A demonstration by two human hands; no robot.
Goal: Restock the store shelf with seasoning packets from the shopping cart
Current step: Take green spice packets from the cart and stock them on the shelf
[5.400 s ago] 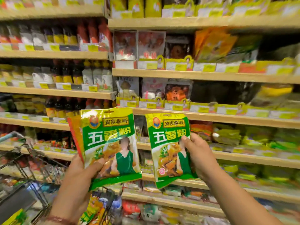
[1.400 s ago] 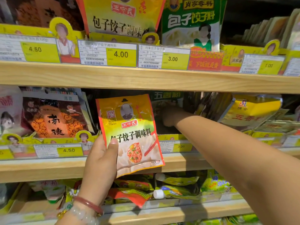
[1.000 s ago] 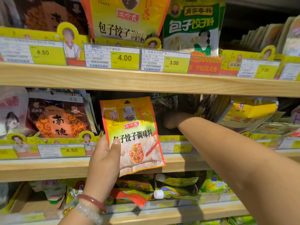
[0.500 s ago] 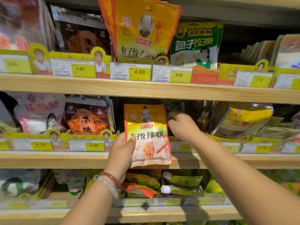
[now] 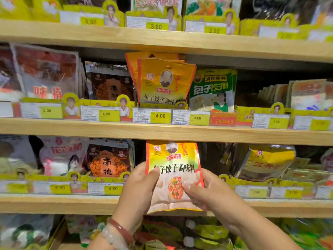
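Both forearms are bare, with no sleeves in view. The left hand (image 5: 142, 188) has two bracelets stacked at its wrist: a thin reddish-brown bangle (image 5: 121, 231) nearest the hand, then a string of pale, translucent round beads (image 5: 111, 238). The right hand (image 5: 207, 191) wears nothing.

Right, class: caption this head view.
Both hands, left hand and right hand, hold a seasoning packet before the shelf.

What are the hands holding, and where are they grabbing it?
One yellow seasoning packet. The left hand pinches its left edge; the right hand pinches its lower right edge.
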